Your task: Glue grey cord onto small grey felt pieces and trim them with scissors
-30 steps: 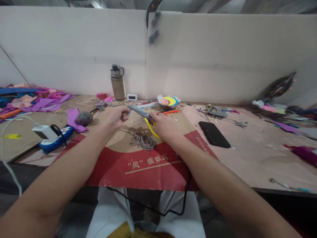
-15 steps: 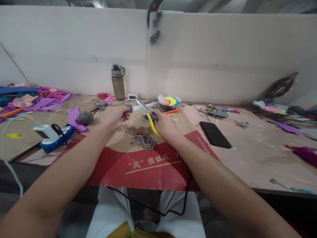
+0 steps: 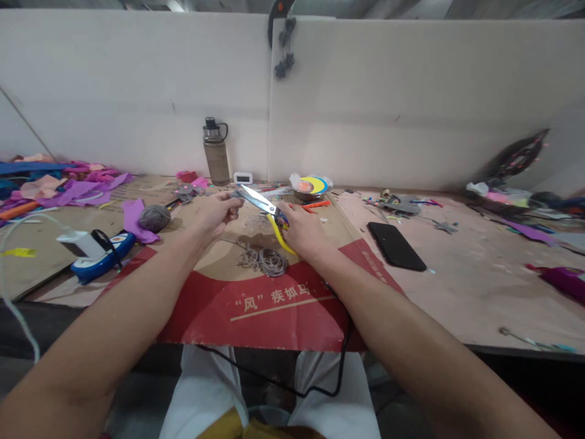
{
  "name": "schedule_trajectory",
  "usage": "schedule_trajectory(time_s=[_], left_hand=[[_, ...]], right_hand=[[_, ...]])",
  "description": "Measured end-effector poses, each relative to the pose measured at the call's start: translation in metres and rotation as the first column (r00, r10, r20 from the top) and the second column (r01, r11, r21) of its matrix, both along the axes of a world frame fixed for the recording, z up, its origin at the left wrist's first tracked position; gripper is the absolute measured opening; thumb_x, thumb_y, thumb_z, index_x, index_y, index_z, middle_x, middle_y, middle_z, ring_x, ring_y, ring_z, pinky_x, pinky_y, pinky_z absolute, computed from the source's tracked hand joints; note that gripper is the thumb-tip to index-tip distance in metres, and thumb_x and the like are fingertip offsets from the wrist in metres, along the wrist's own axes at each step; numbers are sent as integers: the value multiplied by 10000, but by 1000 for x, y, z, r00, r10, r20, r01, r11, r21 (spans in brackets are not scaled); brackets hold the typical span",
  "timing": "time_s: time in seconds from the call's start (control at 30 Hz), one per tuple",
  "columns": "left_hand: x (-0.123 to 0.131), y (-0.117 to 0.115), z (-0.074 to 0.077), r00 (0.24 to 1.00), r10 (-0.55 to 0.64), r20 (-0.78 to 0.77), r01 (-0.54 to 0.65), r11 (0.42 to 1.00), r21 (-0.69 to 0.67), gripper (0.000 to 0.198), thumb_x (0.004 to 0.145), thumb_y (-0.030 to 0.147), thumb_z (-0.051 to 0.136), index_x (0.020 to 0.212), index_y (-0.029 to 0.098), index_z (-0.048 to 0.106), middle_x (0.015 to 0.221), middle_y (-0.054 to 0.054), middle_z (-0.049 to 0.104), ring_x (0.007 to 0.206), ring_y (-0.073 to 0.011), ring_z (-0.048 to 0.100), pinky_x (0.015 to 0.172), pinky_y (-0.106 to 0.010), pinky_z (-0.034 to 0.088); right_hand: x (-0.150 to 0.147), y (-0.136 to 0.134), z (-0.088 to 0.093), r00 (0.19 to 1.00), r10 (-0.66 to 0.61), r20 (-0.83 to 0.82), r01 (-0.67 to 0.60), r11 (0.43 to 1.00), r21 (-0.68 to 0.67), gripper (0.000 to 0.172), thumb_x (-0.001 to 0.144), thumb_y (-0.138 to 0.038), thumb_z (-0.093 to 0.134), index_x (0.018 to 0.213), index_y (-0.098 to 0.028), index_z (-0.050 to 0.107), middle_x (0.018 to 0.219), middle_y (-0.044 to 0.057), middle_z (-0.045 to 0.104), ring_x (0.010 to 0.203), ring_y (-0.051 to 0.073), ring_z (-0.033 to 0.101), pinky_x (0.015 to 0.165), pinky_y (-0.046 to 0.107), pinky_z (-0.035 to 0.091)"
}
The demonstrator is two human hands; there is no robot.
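My right hand (image 3: 301, 230) is closed around a pair of scissors (image 3: 259, 200) with a yellow handle. The bright blades point up and to the left, toward the fingertips of my left hand (image 3: 218, 213). Those fingers pinch a small grey piece (image 3: 236, 194), too small to make out clearly, and the blade tips are close beside it. Below and between both hands, a loose tangle of grey yarn (image 3: 273, 263) lies on the red and tan cardboard (image 3: 205, 311). A ball of grey yarn (image 3: 154, 217) rests left of my left forearm.
A bottle (image 3: 216, 155) stands against the white partition (image 3: 137, 79), near a small white device (image 3: 243, 178). A bowl (image 3: 311, 194) sits at the back. On the right lies a black phone (image 3: 396, 246); on the left, a blue power strip (image 3: 103, 256) and colourful felt scraps (image 3: 77, 189).
The scissor blades have swung lower and nearer the grey piece at my left fingertips. My left hand has hardly moved, and the whole view has shifted slightly.
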State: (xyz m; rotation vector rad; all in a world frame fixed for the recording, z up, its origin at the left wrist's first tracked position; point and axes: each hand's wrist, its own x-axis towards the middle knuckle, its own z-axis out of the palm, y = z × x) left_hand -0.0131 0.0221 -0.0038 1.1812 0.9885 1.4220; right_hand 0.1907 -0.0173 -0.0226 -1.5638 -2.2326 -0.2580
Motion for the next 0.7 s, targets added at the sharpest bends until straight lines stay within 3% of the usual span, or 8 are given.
schedule_trajectory(time_s=[0.3,0.7], left_hand=[[0,0,-1,998,-58,24,58,998,0,134,578,29,691,591,119,592,524,19,501,422,-40,368,394,-180,258],[-2,-2,4,981,-88,171,101,993,-69,171,587,14,614,534,128,498,519,30,426,444,-41,371,388,-167,290]], right_hand=[[0,-1,2,993,-29,116,29,1000,1,372,913,-253,398,1275,-240,479,1088,119,654,899,256,641,692,319,436],[1,1,0,996,-19,86,20,1000,-9,360,918,-280,388,1252,-238,516,1064,126,684,862,257,648,691,323,428]])
